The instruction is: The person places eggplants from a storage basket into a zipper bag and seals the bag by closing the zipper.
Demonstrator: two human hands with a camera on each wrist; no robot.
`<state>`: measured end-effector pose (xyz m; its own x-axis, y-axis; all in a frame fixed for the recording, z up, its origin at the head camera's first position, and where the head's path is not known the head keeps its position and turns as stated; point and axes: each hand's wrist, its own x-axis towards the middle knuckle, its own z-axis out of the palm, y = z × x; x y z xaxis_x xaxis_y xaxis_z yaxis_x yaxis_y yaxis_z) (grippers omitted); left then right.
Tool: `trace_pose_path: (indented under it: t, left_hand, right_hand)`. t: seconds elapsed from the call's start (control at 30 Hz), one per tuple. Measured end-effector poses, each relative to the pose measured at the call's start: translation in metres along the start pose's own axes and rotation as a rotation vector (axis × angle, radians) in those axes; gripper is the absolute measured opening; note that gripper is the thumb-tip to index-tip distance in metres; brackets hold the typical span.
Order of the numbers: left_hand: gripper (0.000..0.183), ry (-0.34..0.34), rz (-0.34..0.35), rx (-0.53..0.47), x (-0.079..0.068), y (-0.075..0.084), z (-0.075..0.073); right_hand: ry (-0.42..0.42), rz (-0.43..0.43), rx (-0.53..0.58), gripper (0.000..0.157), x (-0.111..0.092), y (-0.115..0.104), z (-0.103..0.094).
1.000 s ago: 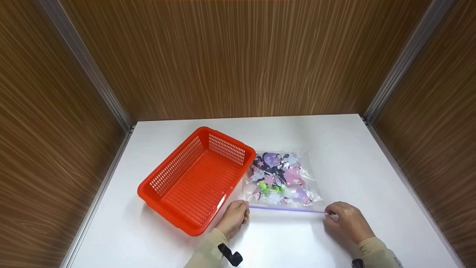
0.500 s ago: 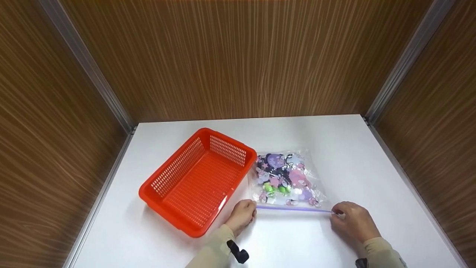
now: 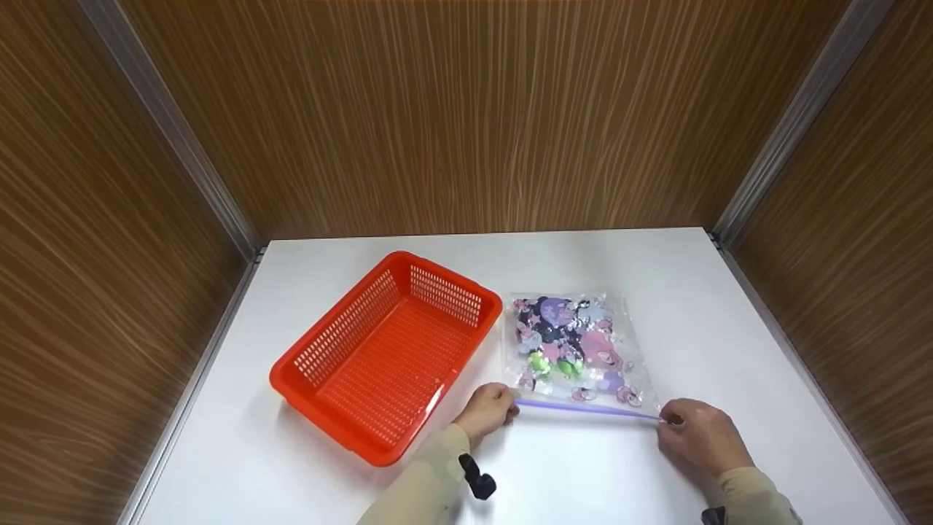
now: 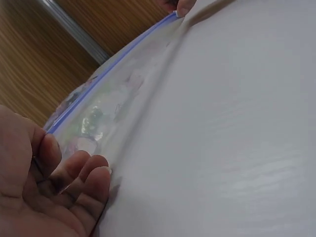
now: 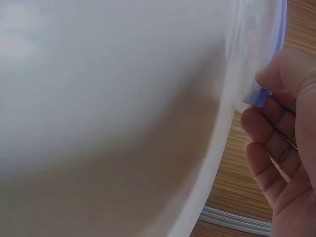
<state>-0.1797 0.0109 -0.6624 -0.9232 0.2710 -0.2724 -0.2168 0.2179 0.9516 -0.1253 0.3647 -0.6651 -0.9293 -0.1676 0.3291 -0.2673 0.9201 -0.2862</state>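
A clear zip bag (image 3: 576,350) printed with pink, purple and black cartoon figures lies on the white table, with bright green pieces (image 3: 554,363) showing through it. Its purple zip strip (image 3: 583,407) runs along the edge nearest the person. At the strip's left end, the left hand (image 3: 487,412) pinches the bag's corner between thumb and fingers. The right hand (image 3: 703,434) pinches the strip's right end; in the right wrist view the blue-purple strip end (image 5: 256,95) sticks out between thumb and forefinger. The strip is stretched straight between both hands.
A red plastic basket (image 3: 393,364) with perforated walls stands left of the bag, nothing visible inside. Wood-patterned panels (image 3: 474,117) enclose the white table (image 3: 729,313) at the back and both sides.
Both hands have moved a little to the right, drawing the bag with them. A gap now shows between bag and basket. Both hands keep their grip.
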Motion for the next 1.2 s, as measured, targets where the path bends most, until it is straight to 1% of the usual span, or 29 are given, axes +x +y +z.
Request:
trace_pose_path:
  t: [0.17, 0.27, 0.37, 0.5, 0.63, 0.7, 0.8, 0.87, 0.93, 1.07, 1.2]
  left_hand:
    - [0.019, -0.006, -0.026, -0.006, 0.013, 0.005, 0.001]
    - [0.019, 0.014, -0.029, 0.052, 0.02, 0.009, 0.005]
    - [0.024, 0.073, -0.003, 0.187, 0.027, 0.013, 0.01]
    - [0.031, 0.195, 0.036, 0.407, 0.034, 0.016, 0.018]
    - [0.031, 0.312, 0.058, 0.575, 0.036, 0.016, 0.024]
    - [0.027, 0.352, 0.058, 0.646, 0.035, 0.015, 0.026]
    - [0.022, 0.38, 0.065, 0.744, 0.033, 0.012, 0.029]
    - [0.022, 0.385, 0.063, 0.781, 0.031, 0.011, 0.029]
    - [0.024, 0.393, 0.078, 0.812, 0.028, 0.009, 0.029]
    - [0.024, 0.416, 0.131, 0.838, 0.026, 0.004, 0.029]
    - [0.025, 0.434, 0.189, 0.841, 0.025, -0.003, 0.028]
  right_hand:
    - [-0.044, 0.036, -0.003, 0.013, 0.008, 0.004, -0.003]
    - [-0.047, 0.049, -0.012, 0.012, 0.015, 0.007, -0.004]
    - [-0.053, 0.079, -0.014, 0.011, 0.023, 0.01, -0.004]
    - [-0.066, 0.136, -0.004, 0.009, 0.032, 0.011, -0.001]
    - [-0.084, 0.19, 0.012, 0.008, 0.036, 0.01, 0.003]
    - [-0.106, 0.216, 0.022, 0.009, 0.036, 0.009, 0.005]
    - [-0.13, 0.24, 0.026, 0.011, 0.034, 0.007, 0.008]
    - [-0.129, 0.236, 0.023, 0.013, 0.033, 0.005, 0.009]
    - [-0.123, 0.221, 0.016, 0.015, 0.031, 0.005, 0.01]
    - [-0.114, 0.196, -0.001, 0.018, 0.029, 0.003, 0.012]
    - [-0.102, 0.214, -0.009, 0.019, 0.027, 0.002, 0.014]
